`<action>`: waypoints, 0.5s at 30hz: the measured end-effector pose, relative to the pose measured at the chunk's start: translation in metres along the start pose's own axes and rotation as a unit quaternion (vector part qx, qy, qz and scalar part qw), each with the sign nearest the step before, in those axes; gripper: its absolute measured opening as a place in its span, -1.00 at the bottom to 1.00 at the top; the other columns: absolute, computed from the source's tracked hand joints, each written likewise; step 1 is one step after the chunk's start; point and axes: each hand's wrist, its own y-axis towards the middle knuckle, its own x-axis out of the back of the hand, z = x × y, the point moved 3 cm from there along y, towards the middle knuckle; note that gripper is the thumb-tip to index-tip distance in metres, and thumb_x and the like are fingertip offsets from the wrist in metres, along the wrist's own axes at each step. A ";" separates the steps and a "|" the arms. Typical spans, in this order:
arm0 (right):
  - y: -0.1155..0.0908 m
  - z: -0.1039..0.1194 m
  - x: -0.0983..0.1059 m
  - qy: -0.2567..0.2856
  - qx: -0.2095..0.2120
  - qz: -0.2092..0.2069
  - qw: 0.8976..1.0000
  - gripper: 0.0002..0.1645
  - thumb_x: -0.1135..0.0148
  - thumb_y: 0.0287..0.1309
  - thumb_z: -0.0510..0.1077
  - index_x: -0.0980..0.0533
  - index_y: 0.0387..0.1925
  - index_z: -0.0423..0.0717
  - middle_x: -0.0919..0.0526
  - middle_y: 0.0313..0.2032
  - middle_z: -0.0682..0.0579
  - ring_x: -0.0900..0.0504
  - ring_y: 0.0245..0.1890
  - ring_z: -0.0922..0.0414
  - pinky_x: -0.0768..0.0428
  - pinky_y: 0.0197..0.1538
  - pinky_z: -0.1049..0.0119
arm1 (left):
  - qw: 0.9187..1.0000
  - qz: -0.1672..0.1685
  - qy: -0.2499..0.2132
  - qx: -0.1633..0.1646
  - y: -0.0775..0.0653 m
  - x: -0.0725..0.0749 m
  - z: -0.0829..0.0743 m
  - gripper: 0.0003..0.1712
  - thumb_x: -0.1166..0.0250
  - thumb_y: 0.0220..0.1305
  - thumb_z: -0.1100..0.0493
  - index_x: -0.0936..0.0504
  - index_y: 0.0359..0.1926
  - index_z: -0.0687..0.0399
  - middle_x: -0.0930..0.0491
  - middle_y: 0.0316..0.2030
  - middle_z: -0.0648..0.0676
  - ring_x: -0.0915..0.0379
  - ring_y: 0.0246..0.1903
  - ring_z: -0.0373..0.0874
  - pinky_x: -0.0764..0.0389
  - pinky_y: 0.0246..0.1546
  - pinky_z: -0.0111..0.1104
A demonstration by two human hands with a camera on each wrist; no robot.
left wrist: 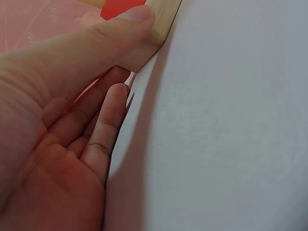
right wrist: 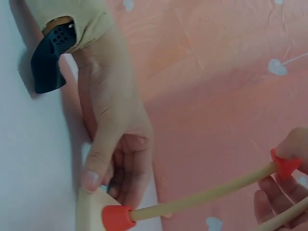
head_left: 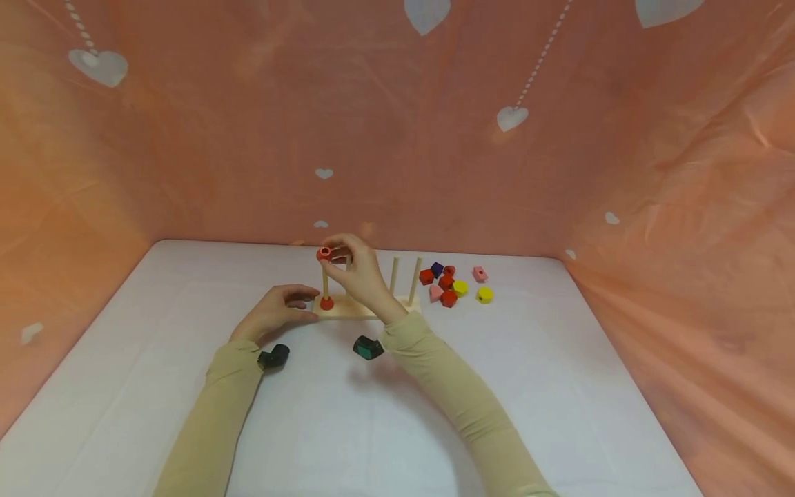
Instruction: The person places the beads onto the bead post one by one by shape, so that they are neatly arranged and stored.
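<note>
A pale wooden peg stand (head_left: 338, 312) with several upright pegs stands on the table. My left hand (head_left: 276, 309) holds its left end, the thumb on the front edge and the other fingers behind, as the left wrist view shows. A red bead (head_left: 326, 304) sits at the bottom of the leftmost peg. At the top of that peg, my right hand (head_left: 361, 273) pinches another red bead (right wrist: 285, 164) between thumb and fingers. In the right wrist view the peg's tip meets this bead. Part of the stand is hidden behind my right hand and wrist.
Right of the stand lies a loose group of beads: red beads (head_left: 448, 298), yellow beads (head_left: 484, 295), a dark blue bead (head_left: 437, 269) and pink beads (head_left: 480, 274). A white cloth (head_left: 323, 428) covers the table. An orange curtain (head_left: 373, 138) hangs behind and at the sides.
</note>
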 end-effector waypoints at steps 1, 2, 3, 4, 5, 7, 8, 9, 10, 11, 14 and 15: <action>-0.001 0.000 -0.001 0.006 -0.008 0.000 1.000 -0.70 -0.27 0.13 -0.38 -0.51 -0.07 -0.32 -0.58 -0.16 -0.17 -0.63 -0.20 -0.01 -0.62 -0.09 0.26 | 1.000 0.000 -0.002 -0.003 0.000 0.000 0.000 -0.28 -0.53 -0.02 0.12 -0.49 0.19 0.18 -0.48 0.14 0.18 -0.36 0.08 0.12 -0.42 0.13 -0.06; -0.002 0.003 -0.001 0.008 -0.018 -0.001 1.000 -0.71 -0.27 0.13 -0.40 -0.51 -0.08 -0.33 -0.59 -0.17 -0.19 -0.64 -0.21 -0.03 -0.62 -0.10 0.27 | 1.000 -0.001 -0.003 -0.006 0.000 -0.001 0.000 -0.28 -0.53 -0.02 0.12 -0.49 0.18 0.18 -0.48 0.13 0.18 -0.37 0.07 0.12 -0.43 0.12 -0.07; -0.003 0.006 -0.001 0.009 -0.026 -0.002 1.000 -0.71 -0.27 0.12 -0.40 -0.51 -0.08 -0.34 -0.59 -0.17 -0.20 -0.64 -0.23 -0.05 -0.62 -0.11 0.28 | 1.000 0.000 -0.004 -0.007 0.000 -0.001 0.000 -0.29 -0.53 -0.02 0.12 -0.49 0.18 0.18 -0.49 0.12 0.18 -0.37 0.06 0.11 -0.44 0.11 -0.08; -0.005 0.010 0.000 0.013 -0.033 -0.004 0.999 -0.71 -0.27 0.12 -0.41 -0.50 -0.09 -0.36 -0.59 -0.18 -0.23 -0.64 -0.24 -0.07 -0.63 -0.12 0.27 | 1.000 0.001 -0.005 -0.009 0.001 -0.001 0.000 -0.29 -0.53 -0.02 0.11 -0.49 0.18 0.19 -0.49 0.12 0.17 -0.37 0.05 0.10 -0.45 0.10 -0.10; -0.007 0.015 0.000 0.015 -0.040 -0.006 0.999 -0.71 -0.27 0.11 -0.42 -0.50 -0.09 -0.39 -0.59 -0.18 -0.25 -0.64 -0.24 -0.09 -0.63 -0.12 0.26 | 1.000 0.002 -0.005 -0.011 0.001 -0.001 0.000 -0.29 -0.53 -0.02 0.11 -0.49 0.17 0.19 -0.49 0.11 0.17 -0.38 0.05 0.10 -0.45 0.09 -0.11; -0.010 0.023 0.000 0.018 -0.052 -0.011 0.998 -0.71 -0.26 0.11 -0.43 -0.48 -0.10 -0.42 -0.59 -0.18 -0.28 -0.63 -0.24 -0.12 -0.62 -0.12 0.25 | 1.000 0.001 -0.005 -0.010 0.001 -0.001 0.001 -0.29 -0.53 -0.03 0.10 -0.50 0.17 0.17 -0.50 0.11 0.15 -0.38 0.04 0.08 -0.45 0.09 -0.12; -0.011 0.027 0.000 0.018 -0.058 -0.015 0.998 -0.72 -0.25 0.11 -0.43 -0.48 -0.10 -0.43 -0.59 -0.19 -0.29 -0.63 -0.25 -0.11 -0.62 -0.12 0.27 | 1.000 0.001 -0.003 -0.012 0.001 -0.001 0.001 -0.29 -0.53 -0.03 0.09 -0.50 0.17 0.16 -0.50 0.11 0.15 -0.37 0.04 0.08 -0.45 0.09 -0.12; -0.012 0.028 -0.001 0.020 -0.060 -0.018 0.998 -0.71 -0.25 0.11 -0.44 -0.47 -0.11 -0.45 -0.58 -0.19 -0.30 -0.63 -0.25 -0.13 -0.62 -0.11 0.24 | 1.000 0.000 -0.004 -0.014 0.000 -0.001 0.001 -0.29 -0.53 -0.02 0.10 -0.51 0.17 0.16 -0.49 0.12 0.15 -0.38 0.04 0.09 -0.45 0.09 -0.11; -0.012 0.028 -0.002 0.023 -0.062 -0.021 0.998 -0.72 -0.25 0.11 -0.45 -0.46 -0.12 -0.46 -0.58 -0.19 -0.32 -0.63 -0.25 -0.14 -0.63 -0.11 0.22 | 1.000 0.000 -0.004 -0.015 0.000 0.000 0.000 -0.30 -0.53 -0.02 0.10 -0.51 0.17 0.16 -0.49 0.12 0.15 -0.38 0.04 0.09 -0.46 0.09 -0.11; -0.013 0.028 -0.003 0.026 -0.066 -0.025 0.997 -0.71 -0.25 0.10 -0.46 -0.44 -0.12 -0.47 -0.57 -0.19 -0.33 -0.63 -0.25 -0.15 -0.63 -0.10 0.18 | 1.000 -0.001 -0.003 -0.018 -0.001 0.000 0.000 -0.30 -0.52 -0.01 0.11 -0.51 0.17 0.16 -0.49 0.13 0.16 -0.38 0.05 0.10 -0.45 0.09 -0.10; -0.014 0.026 -0.006 0.034 -0.076 -0.035 0.996 -0.69 -0.25 0.08 -0.48 -0.40 -0.13 -0.49 -0.56 -0.19 -0.35 -0.62 -0.23 -0.19 -0.62 -0.07 0.08 | 1.000 0.000 -0.003 -0.023 -0.003 0.001 -0.002 -0.32 -0.51 0.00 0.13 -0.51 0.17 0.20 -0.49 0.13 0.19 -0.39 0.05 0.12 -0.46 0.09 -0.08; -0.015 0.025 -0.007 0.037 -0.081 -0.038 0.995 -0.67 -0.26 0.07 -0.48 -0.39 -0.11 -0.49 -0.56 -0.18 -0.36 -0.61 -0.22 -0.21 -0.61 -0.06 0.04 | 1.000 -0.001 -0.003 -0.022 -0.003 0.002 -0.003 -0.32 -0.52 0.00 0.13 -0.52 0.16 0.20 -0.49 0.12 0.19 -0.40 0.05 0.12 -0.46 0.09 -0.08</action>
